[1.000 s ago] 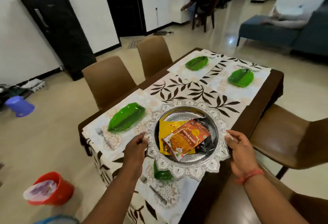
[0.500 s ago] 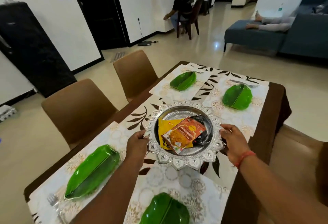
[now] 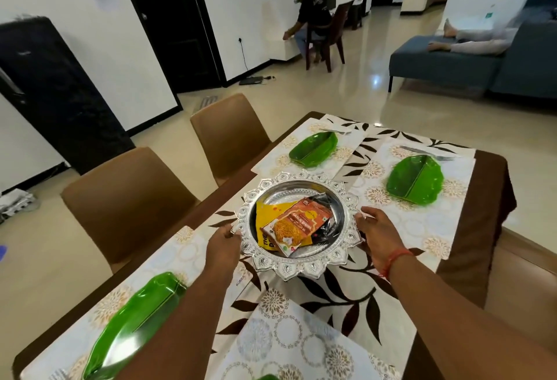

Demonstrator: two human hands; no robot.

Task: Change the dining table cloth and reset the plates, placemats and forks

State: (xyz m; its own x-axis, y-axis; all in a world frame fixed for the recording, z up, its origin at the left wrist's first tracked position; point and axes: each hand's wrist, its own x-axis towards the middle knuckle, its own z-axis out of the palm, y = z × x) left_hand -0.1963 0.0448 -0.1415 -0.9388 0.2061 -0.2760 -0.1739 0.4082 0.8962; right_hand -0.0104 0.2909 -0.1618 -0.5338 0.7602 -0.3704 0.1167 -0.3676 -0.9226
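We see two bare forearms reaching in from the bottom edge, with no sleeves showing anywhere along them. The left hand point(image 3: 224, 245) wears nothing, neither ring nor band. Just behind the right hand point(image 3: 378, 233), a thin red-orange thread point(image 3: 394, 260) is wound round the wrist in a few strands. We can make out no watch.
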